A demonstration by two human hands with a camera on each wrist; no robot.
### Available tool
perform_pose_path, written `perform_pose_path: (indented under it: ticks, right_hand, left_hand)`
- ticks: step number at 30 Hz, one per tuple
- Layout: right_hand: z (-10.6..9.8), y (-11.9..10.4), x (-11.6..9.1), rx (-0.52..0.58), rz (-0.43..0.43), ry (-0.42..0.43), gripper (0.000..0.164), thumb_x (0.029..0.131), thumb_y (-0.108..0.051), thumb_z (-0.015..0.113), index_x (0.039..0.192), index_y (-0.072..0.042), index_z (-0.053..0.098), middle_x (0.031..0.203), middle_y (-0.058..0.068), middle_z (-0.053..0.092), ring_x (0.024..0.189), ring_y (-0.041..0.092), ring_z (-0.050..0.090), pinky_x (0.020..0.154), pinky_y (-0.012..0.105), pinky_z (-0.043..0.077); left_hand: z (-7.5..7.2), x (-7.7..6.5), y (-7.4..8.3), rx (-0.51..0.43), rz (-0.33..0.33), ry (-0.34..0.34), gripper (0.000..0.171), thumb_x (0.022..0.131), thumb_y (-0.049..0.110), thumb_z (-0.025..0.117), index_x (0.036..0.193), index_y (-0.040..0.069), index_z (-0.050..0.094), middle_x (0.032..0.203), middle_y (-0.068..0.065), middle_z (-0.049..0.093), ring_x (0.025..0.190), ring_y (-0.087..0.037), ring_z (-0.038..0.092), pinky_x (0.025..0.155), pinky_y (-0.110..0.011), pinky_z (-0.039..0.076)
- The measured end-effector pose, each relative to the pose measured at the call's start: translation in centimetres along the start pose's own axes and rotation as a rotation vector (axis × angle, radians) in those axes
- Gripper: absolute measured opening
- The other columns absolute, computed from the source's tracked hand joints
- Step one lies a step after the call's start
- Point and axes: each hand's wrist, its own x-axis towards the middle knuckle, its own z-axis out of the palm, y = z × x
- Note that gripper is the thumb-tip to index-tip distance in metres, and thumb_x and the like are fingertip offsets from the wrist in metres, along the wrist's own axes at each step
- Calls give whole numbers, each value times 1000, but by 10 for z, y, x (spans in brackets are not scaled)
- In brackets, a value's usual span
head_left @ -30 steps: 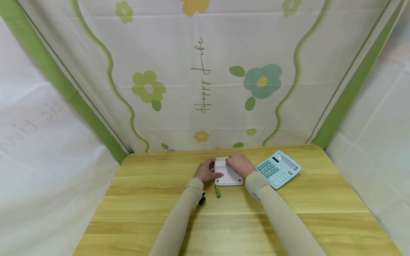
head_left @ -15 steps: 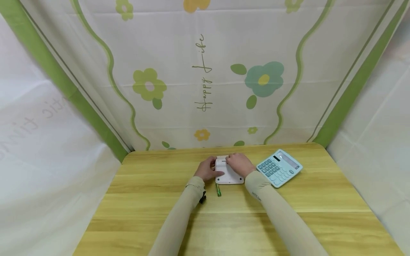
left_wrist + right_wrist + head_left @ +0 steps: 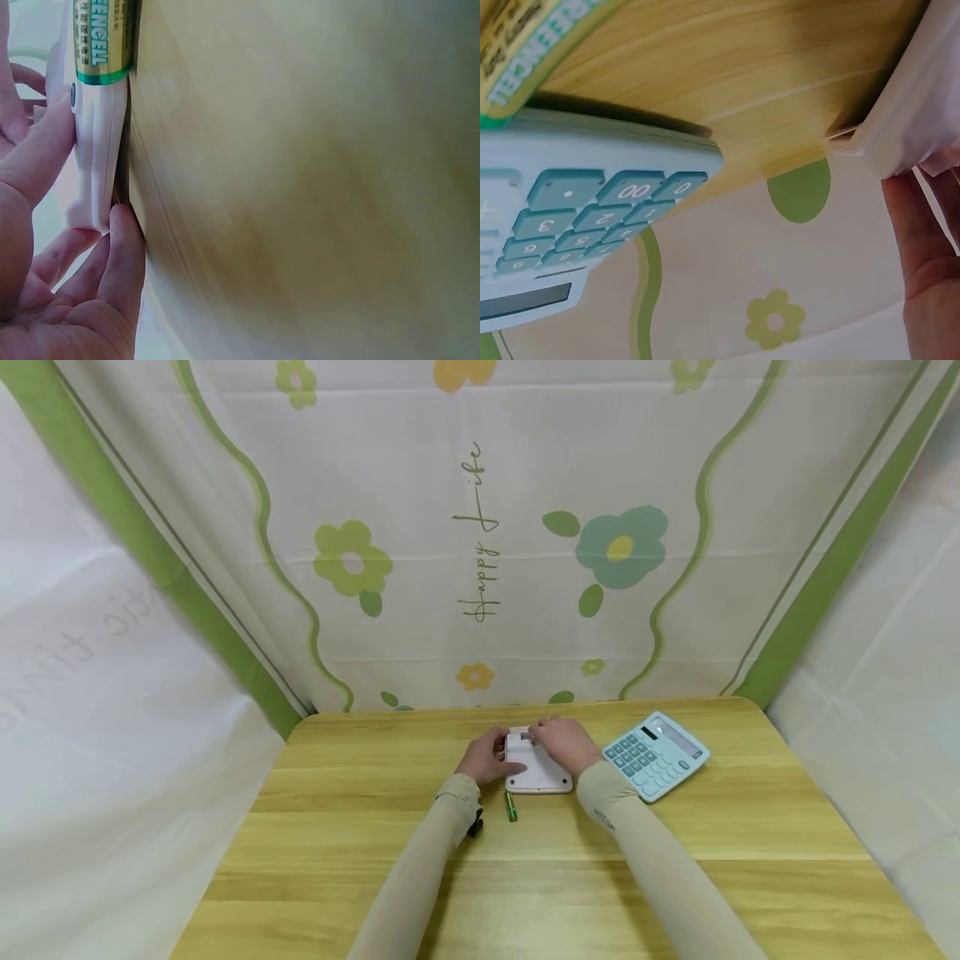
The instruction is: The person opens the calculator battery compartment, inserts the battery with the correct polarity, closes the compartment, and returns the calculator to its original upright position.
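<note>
A pale pinkish-white calculator lies back side up on the wooden table, dark round feet showing near its front corners. My left hand grips its left side, thumb on the back; the left wrist view has fingertips against its lower edge. At the far edge my right hand holds the calculator with bent fingers, beside a dark battery slot. What the fingertips pinch there is partly hidden. A green battery lies just in front of the calculator. In the right wrist view a battery appears at upper left.
A light blue calculator lies keys up to the right, close to my right wrist. The table's far edge meets a flower-printed curtain. White cloth hangs at both sides.
A dark slot has come into sight at the calculator's far end and widened beside my right fingers. My left hand and the battery in front stay in place.
</note>
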Motion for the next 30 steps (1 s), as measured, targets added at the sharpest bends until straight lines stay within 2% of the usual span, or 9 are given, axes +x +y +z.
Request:
perform_pose_path:
  ticks: [8,12,18,24,30]
  right_hand:
    - [3,1,-2,-8,-48,68,18,90,-7,78,106,-15,80,99,6,79,82,19,73,77,33,63]
    - [3,0,-3,-15,-56,79,18,89,-5,78,104,-14,80,97,5,79,81,18,73,77,32,63]
    - [5,3,-4,-22,-80,115,19,88,-3,78,103,-14,80,96,4,80,80,16,74,77,30,62]
    - [6,7,-8,70,-79,172,14,92,-7,75,101,-15,82,96,3,81,81,17,75,77,31,63]
    - [3,9,-6,215,-14,159,12,94,-12,75,103,-15,83,101,3,81,92,21,77,85,36,63]
  left_hand:
    - [2,2,-6,-5,11,-3,73,84,24,89,146,7,53,138,-13,63,126,-28,62,104,-41,56]
    - [3,3,-7,1,19,1,73,85,25,88,146,7,53,138,-12,63,125,-27,62,104,-40,56]
    - [2,-3,-1,-2,36,7,73,86,24,87,147,5,52,140,-15,62,128,-30,61,107,-43,54]
    - [2,-4,0,21,41,5,71,86,24,87,146,6,53,139,-14,63,128,-29,61,108,-43,53]
    - [1,-4,0,17,52,6,71,87,23,87,146,4,53,139,-15,63,127,-30,61,107,-43,54]
